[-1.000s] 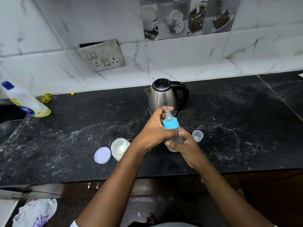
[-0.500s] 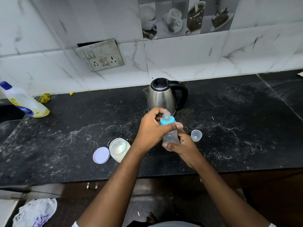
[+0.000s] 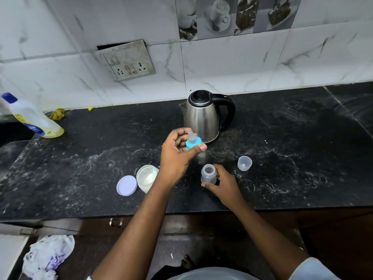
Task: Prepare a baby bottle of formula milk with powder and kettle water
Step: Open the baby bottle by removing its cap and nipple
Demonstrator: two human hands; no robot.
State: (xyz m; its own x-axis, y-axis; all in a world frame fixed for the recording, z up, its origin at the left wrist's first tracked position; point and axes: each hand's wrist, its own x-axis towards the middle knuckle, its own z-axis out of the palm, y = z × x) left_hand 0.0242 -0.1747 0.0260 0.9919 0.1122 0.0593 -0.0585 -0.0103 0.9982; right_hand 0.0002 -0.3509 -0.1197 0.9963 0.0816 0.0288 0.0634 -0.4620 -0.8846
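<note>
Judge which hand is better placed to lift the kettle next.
Probably right: the kettle handle faces that side, and the right hand only steadies the standing bottle; the left hand holds the blue teat cap.

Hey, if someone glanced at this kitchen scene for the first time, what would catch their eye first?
The bright blue teat cap, pinched in the left hand above the black counter, stands out most. Nearer the camera, the right hand holds the open clear bottle upright; the steel kettle stands behind.
</note>
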